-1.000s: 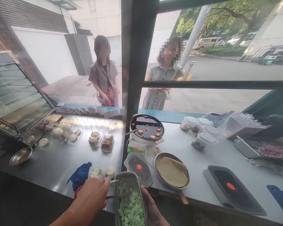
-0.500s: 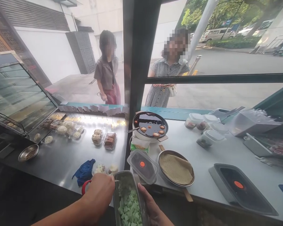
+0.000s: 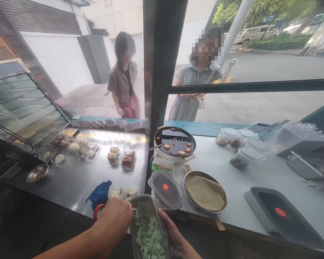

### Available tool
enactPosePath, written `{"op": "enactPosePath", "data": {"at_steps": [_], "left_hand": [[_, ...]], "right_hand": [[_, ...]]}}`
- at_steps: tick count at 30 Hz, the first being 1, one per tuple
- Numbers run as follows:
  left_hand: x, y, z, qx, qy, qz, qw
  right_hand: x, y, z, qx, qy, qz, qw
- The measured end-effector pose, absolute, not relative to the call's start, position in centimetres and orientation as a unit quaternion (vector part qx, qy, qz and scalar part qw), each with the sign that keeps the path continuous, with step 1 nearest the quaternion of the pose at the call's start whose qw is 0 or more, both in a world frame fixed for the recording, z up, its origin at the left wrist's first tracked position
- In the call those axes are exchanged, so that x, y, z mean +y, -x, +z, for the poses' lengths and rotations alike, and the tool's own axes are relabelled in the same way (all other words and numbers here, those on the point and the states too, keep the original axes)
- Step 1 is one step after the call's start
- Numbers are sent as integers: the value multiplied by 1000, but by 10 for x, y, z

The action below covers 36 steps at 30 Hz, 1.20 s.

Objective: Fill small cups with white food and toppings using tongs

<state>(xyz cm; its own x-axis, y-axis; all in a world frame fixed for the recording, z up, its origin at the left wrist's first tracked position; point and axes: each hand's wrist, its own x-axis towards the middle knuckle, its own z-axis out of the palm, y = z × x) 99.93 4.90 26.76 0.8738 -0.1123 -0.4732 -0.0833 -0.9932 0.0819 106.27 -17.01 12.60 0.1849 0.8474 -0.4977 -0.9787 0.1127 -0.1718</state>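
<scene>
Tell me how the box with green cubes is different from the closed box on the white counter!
The green-cube box has its top open, so its pale green cubes show; the closed box has a lid with an orange spot.
The green-cube box is held by the right hand; the closed box sits on the white counter.
Both are long, greyish boxes with rounded corners.

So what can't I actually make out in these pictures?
All in the head view:
Metal tool: mostly hidden by the left hand.
Container of pale green pieces: near end cut off by the picture's bottom edge.
Orange-dotted box at right: contents hidden by its dark lid.
Small cards: any writing too small to read.
</scene>
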Motion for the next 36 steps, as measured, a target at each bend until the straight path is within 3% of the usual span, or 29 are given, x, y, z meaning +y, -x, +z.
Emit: {"op": "enactPosePath", "data": {"at_steps": [11,22,30,36], "left_hand": [[77,-984,290,42,-969,-237,-59],[149,-987,271,165,-947,-257,-101],[70,-992,268,-16,-970,-239,-40],[60,-1005,254,-89,-964,-247,-38]], "right_hand": [[-162,-1068,118,136,210,633,733],[-172,-1070,123,136,209,619,745],[-158,-1068,128,126,207,630,737],[-156,-1070,131,109,188,629,747]]}}
